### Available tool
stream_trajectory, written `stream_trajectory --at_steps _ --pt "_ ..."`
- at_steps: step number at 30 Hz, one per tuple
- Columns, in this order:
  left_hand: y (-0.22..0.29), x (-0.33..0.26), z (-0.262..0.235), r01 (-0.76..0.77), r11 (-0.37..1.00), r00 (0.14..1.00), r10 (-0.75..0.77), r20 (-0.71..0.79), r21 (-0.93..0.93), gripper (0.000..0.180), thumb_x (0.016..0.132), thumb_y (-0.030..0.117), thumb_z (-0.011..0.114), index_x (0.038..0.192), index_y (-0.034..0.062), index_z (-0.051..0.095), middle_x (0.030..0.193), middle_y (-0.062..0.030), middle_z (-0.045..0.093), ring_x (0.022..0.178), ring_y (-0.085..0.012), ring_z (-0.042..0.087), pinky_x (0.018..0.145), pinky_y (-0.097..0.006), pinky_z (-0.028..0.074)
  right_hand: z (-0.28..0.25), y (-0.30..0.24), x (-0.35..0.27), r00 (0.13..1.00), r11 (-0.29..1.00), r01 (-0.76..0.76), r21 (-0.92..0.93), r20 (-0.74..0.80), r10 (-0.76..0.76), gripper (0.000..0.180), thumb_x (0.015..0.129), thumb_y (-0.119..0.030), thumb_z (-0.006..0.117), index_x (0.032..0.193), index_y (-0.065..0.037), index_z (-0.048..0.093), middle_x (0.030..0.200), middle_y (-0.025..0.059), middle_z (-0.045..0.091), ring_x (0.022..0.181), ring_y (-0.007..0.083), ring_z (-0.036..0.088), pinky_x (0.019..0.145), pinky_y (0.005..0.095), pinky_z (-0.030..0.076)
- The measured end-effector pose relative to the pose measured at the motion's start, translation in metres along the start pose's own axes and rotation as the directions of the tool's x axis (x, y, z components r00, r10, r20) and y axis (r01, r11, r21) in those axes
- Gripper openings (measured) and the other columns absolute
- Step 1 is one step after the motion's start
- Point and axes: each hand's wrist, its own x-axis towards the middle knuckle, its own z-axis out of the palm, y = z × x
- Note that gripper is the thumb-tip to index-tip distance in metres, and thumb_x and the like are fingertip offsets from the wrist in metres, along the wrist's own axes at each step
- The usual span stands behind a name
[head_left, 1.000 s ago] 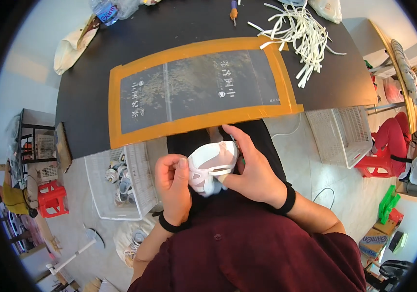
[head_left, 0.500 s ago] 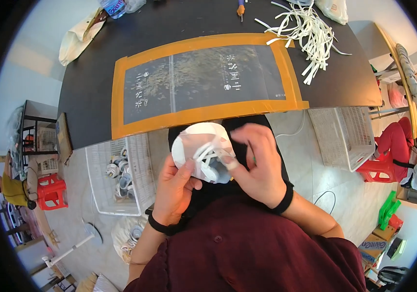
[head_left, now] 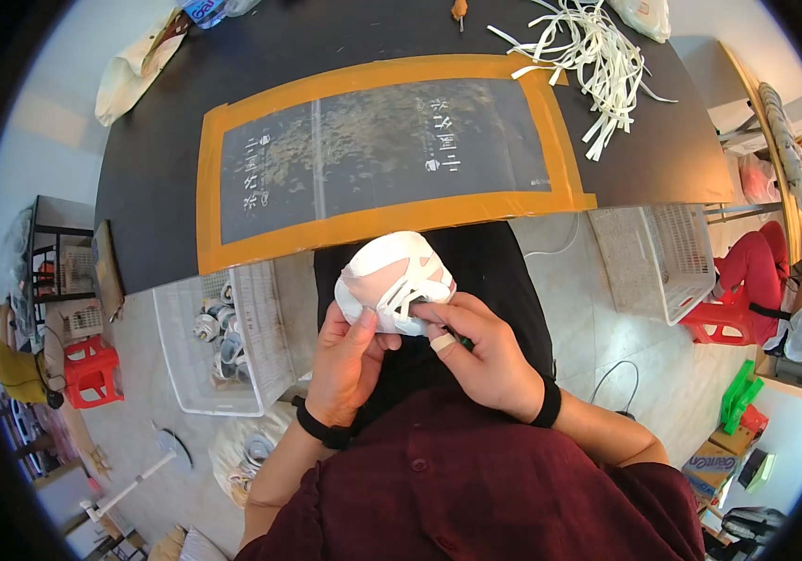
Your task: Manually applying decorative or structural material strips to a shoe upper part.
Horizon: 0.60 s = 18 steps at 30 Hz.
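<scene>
A small white and pale pink sneaker (head_left: 380,281), with white laces (head_left: 410,288) crossed over its front, is held over my lap just off the table's near edge. My left hand (head_left: 345,360) grips it from the left and below, thumb on its side. My right hand (head_left: 485,351) is closed at the lower right of the laces, its fingertips touching the shoe. A beige wrap circles its thumb. A small green bit shows between its fingers; what they pinch is hidden.
The dark table (head_left: 162,201) carries a clear sheet edged with yellow tape (head_left: 326,248), a heap of white laces (head_left: 597,65) and an orange-handled tool (head_left: 460,9). White crates stand below: left crate (head_left: 223,402) with shoes, right crate (head_left: 653,262). Another person sits at right.
My right hand has come in from the shoe's right, where it was raised and blurred, to its laces. The left hand keeps its grip. The view has shifted slightly.
</scene>
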Motion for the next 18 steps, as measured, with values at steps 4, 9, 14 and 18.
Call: stream_trajectory --at_steps 4,9,14,18 --pt "0.001 0.002 0.009 0.047 0.998 0.999 -0.048 -0.021 -0.029 0.023 0.098 0.013 0.056 0.120 0.0084 0.052 0.110 -0.0050 0.062 0.085 -0.0125 0.060 0.070 -0.027 0.051 0.011 0.003 0.005 0.960 0.883 -0.274 0.382 0.057 0.273 0.022 0.094 -0.009 0.059 0.113 0.000 0.065 0.089 0.0016 0.062 0.087 0.0119 0.058 0.075 0.0260 0.047" --pt "0.001 0.000 0.003 0.074 0.991 0.996 -0.069 -0.050 0.108 0.024 0.097 0.012 0.058 0.119 0.0070 0.053 0.107 -0.0051 0.063 0.085 -0.0113 0.060 0.068 -0.026 0.051 0.011 0.003 0.015 0.736 0.431 -0.620 0.656 0.296 0.608 0.009 0.092 -0.015 0.064 0.099 -0.009 0.065 0.076 -0.0061 0.054 0.064 0.0014 0.042 0.053 0.0185 0.032" --pt "0.000 -0.004 -0.002 0.086 0.973 0.996 -0.085 -0.016 0.212 0.022 0.096 0.013 0.060 0.115 0.0051 0.054 0.104 -0.0049 0.062 0.084 -0.0105 0.059 0.063 -0.025 0.050 0.005 0.020 0.011 0.614 0.214 -0.733 0.646 0.492 0.617 0.009 0.091 -0.016 0.064 0.097 -0.012 0.060 0.071 -0.0086 0.046 0.053 0.0011 0.031 0.048 0.0198 0.025" --pt "-0.001 -0.006 -0.005 0.065 0.962 0.996 -0.079 0.041 0.265 0.020 0.095 0.013 0.061 0.112 0.0040 0.055 0.101 -0.0046 0.062 0.083 -0.0099 0.058 0.062 -0.024 0.050 0.001 0.028 0.012 0.535 0.114 -0.793 0.598 0.596 0.598 0.008 0.093 -0.015 0.059 0.100 -0.013 0.058 0.070 -0.0093 0.045 0.049 0.0012 0.029 0.048 0.0200 0.025"
